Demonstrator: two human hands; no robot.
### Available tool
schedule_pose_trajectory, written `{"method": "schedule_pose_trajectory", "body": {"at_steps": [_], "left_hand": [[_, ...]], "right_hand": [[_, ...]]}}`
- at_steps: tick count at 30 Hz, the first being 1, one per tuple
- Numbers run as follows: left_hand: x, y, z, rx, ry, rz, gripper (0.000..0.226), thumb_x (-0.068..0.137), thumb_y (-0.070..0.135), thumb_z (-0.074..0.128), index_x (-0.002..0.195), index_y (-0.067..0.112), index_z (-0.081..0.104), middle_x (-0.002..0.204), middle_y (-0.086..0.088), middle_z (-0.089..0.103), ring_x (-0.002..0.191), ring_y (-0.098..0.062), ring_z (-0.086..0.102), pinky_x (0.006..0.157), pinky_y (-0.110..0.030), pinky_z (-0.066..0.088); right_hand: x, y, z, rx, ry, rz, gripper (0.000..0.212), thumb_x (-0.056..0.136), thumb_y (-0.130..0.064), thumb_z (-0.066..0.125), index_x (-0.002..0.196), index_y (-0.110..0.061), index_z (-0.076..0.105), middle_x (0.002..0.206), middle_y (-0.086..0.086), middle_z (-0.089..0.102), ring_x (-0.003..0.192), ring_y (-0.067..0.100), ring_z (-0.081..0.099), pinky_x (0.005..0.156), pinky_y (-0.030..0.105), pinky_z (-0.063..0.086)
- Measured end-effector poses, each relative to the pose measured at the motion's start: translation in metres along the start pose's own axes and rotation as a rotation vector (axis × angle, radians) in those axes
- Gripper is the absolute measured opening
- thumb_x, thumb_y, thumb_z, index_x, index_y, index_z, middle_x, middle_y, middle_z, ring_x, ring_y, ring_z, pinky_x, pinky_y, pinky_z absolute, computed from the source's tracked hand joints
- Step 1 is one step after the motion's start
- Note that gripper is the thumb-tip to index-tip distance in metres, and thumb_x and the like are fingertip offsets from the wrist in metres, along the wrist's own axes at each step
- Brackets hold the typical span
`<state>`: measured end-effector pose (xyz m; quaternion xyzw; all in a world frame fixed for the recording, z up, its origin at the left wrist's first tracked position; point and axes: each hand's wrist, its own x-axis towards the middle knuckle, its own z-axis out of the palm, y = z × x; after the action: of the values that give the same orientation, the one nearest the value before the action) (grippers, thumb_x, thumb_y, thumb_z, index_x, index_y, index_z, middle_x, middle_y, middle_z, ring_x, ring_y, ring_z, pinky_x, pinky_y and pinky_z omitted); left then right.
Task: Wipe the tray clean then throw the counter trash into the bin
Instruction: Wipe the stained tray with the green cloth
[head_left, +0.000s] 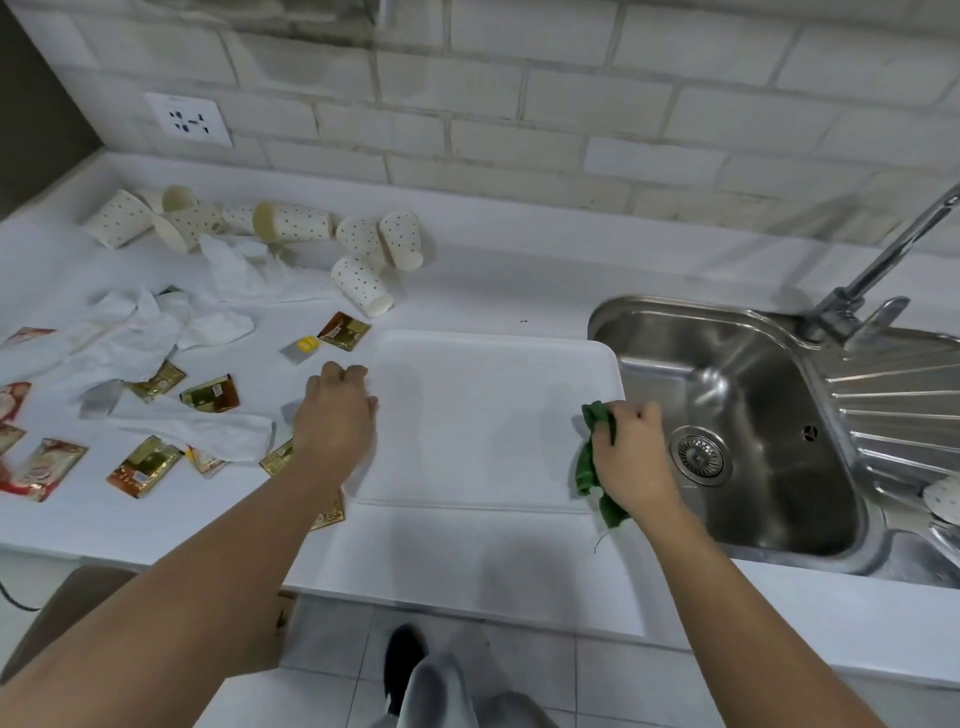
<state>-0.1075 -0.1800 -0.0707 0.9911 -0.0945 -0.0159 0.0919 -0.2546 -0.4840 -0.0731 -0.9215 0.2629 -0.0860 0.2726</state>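
A white rectangular tray (483, 415) lies on the white counter, just left of the sink. My left hand (335, 410) grips the tray's left rim with curled fingers. My right hand (628, 457) holds a crumpled green cloth (592, 457) at the tray's right edge. Trash covers the counter to the left: several dotted paper cups (363, 260), crumpled white tissues (150, 332) and several gold and red sachet wrappers (210, 393).
A steel sink (737, 415) with a drain and a tap (883, 265) sits on the right, beside a ribbed draining board. A wall socket (188, 118) is on the tiled wall. A brown bin (78, 608) shows below the counter edge at left. My shoe is on the tiled floor.
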Motion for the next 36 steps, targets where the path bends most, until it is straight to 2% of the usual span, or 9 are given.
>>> {"method": "schedule_pose_trajectory", "body": {"at_steps": [3, 9, 13, 17, 22, 26, 32, 34, 36], "left_hand": [[0.008, -0.003, 0.004, -0.012, -0.144, -0.06, 0.036, 0.105, 0.031, 0.053, 0.129, 0.004, 0.054, 0.123, -0.017, 0.051, 0.109, -0.036, 0.062, 0.085, -0.044, 0.052], [0.018, 0.011, 0.003, -0.079, -0.225, -0.216, 0.039, 0.109, 0.031, 0.039, 0.127, 0.0, 0.051, 0.127, -0.019, 0.052, 0.115, -0.036, 0.061, 0.09, -0.043, 0.051], [0.032, 0.011, 0.004, -0.329, -0.225, -0.362, 0.033, 0.104, 0.013, 0.038, 0.121, -0.005, 0.06, 0.125, -0.02, 0.062, 0.115, -0.036, 0.059, 0.088, -0.038, 0.047], [0.037, 0.021, -0.007, -0.689, -0.285, -0.513, 0.055, 0.111, 0.035, 0.033, 0.138, -0.009, 0.052, 0.14, -0.026, 0.056, 0.129, -0.042, 0.054, 0.102, -0.043, 0.043], [0.02, 0.024, -0.009, -0.857, -0.239, -0.417, 0.053, 0.111, 0.045, 0.028, 0.107, 0.005, 0.061, 0.107, -0.013, 0.064, 0.112, -0.036, 0.061, 0.089, -0.034, 0.043], [0.021, 0.04, -0.026, -0.937, -0.202, -0.361, 0.055, 0.109, 0.052, 0.027, 0.109, 0.01, 0.062, 0.105, -0.008, 0.064, 0.103, -0.03, 0.06, 0.086, -0.034, 0.041], [0.038, 0.063, -0.059, -1.047, -0.147, -0.202, 0.059, 0.108, 0.053, 0.027, 0.118, 0.013, 0.068, 0.12, -0.011, 0.07, 0.111, -0.03, 0.063, 0.105, -0.043, 0.047], [0.048, 0.054, -0.066, -1.104, -0.135, -0.268, 0.056, 0.109, 0.052, 0.029, 0.126, 0.014, 0.067, 0.122, -0.008, 0.069, 0.112, -0.027, 0.062, 0.102, -0.035, 0.045], [0.054, 0.039, -0.068, -1.103, -0.128, -0.316, 0.053, 0.109, 0.051, 0.031, 0.125, 0.015, 0.066, 0.113, -0.003, 0.068, 0.11, -0.025, 0.062, 0.094, -0.032, 0.044]], "right_hand": [[-0.009, 0.001, 0.028, -0.174, 0.018, -0.051, 0.024, 0.094, -0.013, 0.056, 0.117, -0.009, 0.063, 0.107, 0.011, 0.042, 0.083, 0.028, 0.049, 0.083, 0.044, 0.052], [-0.021, 0.005, 0.048, -0.35, 0.146, -0.04, 0.021, 0.09, -0.027, 0.063, 0.111, -0.026, 0.062, 0.105, 0.007, 0.045, 0.085, 0.026, 0.036, 0.076, 0.04, 0.046], [-0.023, 0.011, 0.047, -0.296, 0.139, -0.081, 0.02, 0.092, -0.021, 0.06, 0.11, -0.028, 0.064, 0.102, 0.003, 0.04, 0.084, 0.022, 0.034, 0.073, 0.037, 0.049], [-0.036, 0.012, 0.045, -0.22, 0.155, -0.062, 0.022, 0.093, -0.021, 0.059, 0.111, -0.034, 0.061, 0.1, -0.002, 0.036, 0.09, 0.022, 0.042, 0.068, 0.038, 0.052], [-0.034, 0.007, 0.043, -0.256, 0.301, 0.082, 0.019, 0.094, -0.013, 0.06, 0.111, -0.019, 0.06, 0.098, 0.01, 0.043, 0.08, 0.028, 0.039, 0.071, 0.04, 0.042], [0.004, -0.047, 0.046, -0.145, 0.335, 0.22, 0.023, 0.091, -0.007, 0.054, 0.114, -0.009, 0.057, 0.111, 0.018, 0.045, 0.092, 0.039, 0.049, 0.077, 0.045, 0.047], [-0.025, -0.165, 0.076, -0.057, 0.155, -0.434, 0.032, 0.088, -0.008, 0.05, 0.116, -0.018, 0.058, 0.11, 0.01, 0.046, 0.091, 0.031, 0.046, 0.079, 0.041, 0.047], [-0.03, -0.15, 0.07, -0.08, 0.124, -0.466, 0.036, 0.087, -0.007, 0.049, 0.119, -0.02, 0.059, 0.11, 0.01, 0.047, 0.095, 0.031, 0.047, 0.081, 0.041, 0.047], [-0.009, -0.11, 0.052, -0.066, 0.222, -0.296, 0.036, 0.085, -0.006, 0.049, 0.117, -0.019, 0.061, 0.107, 0.009, 0.044, 0.096, 0.034, 0.049, 0.084, 0.039, 0.047]]}}
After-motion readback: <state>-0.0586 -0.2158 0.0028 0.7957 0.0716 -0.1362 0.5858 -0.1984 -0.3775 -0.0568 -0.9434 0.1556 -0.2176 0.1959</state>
